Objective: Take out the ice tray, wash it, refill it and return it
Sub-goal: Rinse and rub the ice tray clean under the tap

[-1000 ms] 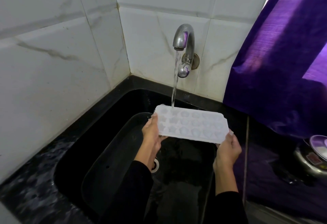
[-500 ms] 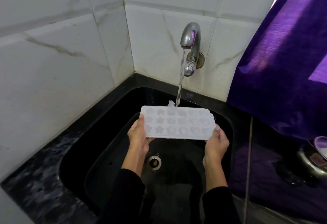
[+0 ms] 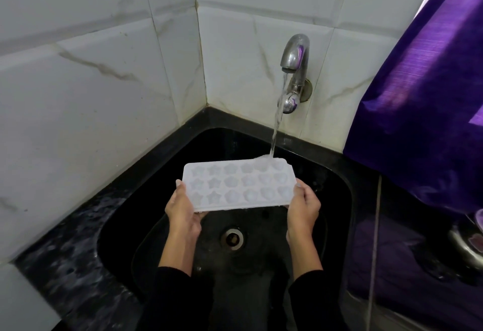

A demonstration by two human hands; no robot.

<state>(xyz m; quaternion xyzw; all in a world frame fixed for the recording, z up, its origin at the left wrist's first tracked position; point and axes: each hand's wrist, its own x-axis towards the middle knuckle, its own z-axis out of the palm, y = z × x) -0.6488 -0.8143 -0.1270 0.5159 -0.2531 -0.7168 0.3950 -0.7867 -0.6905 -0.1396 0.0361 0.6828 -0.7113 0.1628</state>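
Translucent white plastic ice tray with star- and round-shaped cells, held cell-side up and roughly level above the black sink basin, in the corner of a white marble-veined tiled wall. The left hand grips the tray's left short end, thumb on the rim and fingers curled beneath; the right hand grips the right short end in the same manner. Both forearms are in black sleeves. A steel wall-mounted tap is running, and its stream of water lands on the tray's far edge, towards the right-hand corner, where it splashes over the rim. The round metal drain lies below the tray, well apart from it. A purple curtain hangs to the right of the sink.

The step in hand appears to be the washing or the refilling under the tap; which of the two cannot be told, since the water level in the cells is not legible. The next move probably calls for sliding the tray further under the stream so that it passes over every cell, keeping the tray level if filling is intended.
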